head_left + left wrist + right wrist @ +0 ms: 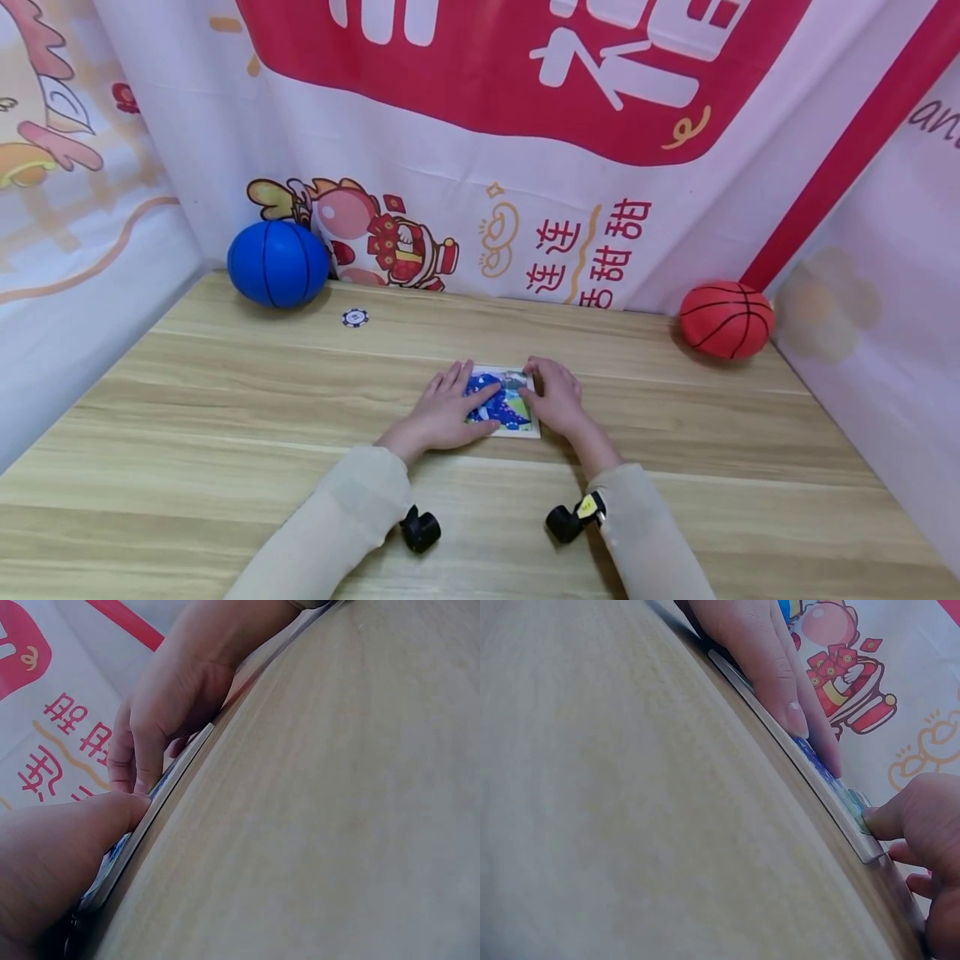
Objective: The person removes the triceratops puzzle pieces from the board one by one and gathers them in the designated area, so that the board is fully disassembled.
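Note:
A small flat picture puzzle (517, 410) with a pale border and a blue figure on it lies on the wooden table. My left hand (444, 410) rests on its left part with the fingers spread, the thumb along the near edge. At the right edge my right hand (558, 398) grips the puzzle, fingers curled. In the right wrist view the right thumb (889, 817) presses on the top face near the corner, and the other fingers bend beside the edge. A greenish bit (857, 799) by that thumb seems slightly raised; whether it is loose I cannot tell.
A blue ball (277, 263) stands at the back left, with a round poker chip (356, 317) near it. At the back right sits a red ball (726, 320). A printed curtain (465, 167) hangs behind the table. Black wrist cameras (420, 530) sit below both forearms.

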Available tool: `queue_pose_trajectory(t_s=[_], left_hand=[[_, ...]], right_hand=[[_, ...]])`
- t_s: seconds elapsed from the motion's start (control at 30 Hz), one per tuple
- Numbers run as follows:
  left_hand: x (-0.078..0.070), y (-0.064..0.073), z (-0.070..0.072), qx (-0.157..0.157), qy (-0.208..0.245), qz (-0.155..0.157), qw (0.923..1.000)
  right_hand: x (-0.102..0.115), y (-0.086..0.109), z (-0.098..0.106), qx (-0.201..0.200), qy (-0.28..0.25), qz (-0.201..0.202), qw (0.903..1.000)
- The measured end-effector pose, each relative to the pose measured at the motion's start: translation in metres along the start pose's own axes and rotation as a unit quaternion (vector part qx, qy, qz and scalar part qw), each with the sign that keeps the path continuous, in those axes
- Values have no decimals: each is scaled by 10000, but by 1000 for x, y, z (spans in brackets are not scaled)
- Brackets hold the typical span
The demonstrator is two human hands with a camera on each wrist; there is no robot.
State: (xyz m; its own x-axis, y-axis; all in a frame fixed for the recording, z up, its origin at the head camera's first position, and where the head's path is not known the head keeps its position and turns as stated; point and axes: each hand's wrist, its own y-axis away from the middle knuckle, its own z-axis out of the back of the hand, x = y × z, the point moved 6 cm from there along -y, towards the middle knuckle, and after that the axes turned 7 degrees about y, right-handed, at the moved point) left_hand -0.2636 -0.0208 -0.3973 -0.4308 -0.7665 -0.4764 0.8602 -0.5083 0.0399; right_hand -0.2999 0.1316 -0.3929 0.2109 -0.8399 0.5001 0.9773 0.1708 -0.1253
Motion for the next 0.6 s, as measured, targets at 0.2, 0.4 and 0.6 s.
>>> queue_pose_trajectory(t_s=[0.2, 0.4, 0.6], left_hand=[[2, -2, -2, -19, 7, -1, 10000], [3, -2, -2, 23, 66, -13, 10000], [4, -2, -2, 41, 70, -3, 10000]], right_hand=[[-2, -1, 2, -252, -325, -30, 9992], [-6, -2, 2, -595, -1147, -122, 9915], [-6, 0, 2, -573, -1484, -217, 9870]])
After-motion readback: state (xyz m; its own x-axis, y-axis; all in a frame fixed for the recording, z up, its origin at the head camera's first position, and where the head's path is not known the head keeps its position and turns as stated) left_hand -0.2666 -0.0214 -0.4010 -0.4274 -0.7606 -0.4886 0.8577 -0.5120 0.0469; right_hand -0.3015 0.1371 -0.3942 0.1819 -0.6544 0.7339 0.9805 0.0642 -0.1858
